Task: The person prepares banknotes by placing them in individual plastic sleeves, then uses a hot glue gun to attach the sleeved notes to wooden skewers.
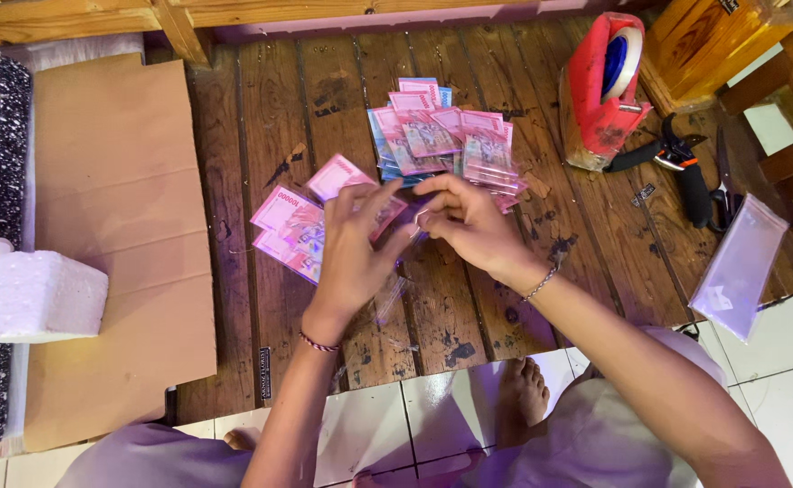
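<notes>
- Handling pink banknotes on the wooden table: left hand, fingers curled on them.
- Right hand: fingers pinched on a clear sleeve, just beside the notes.
- Banknote pile: beyond the notes.
- Red tape dispenser: far right of them.

Even, soft daylight; glare on floor tiles; both hands motion-blurred; mild wide-angle bending at edges; shadows faint.
</notes>
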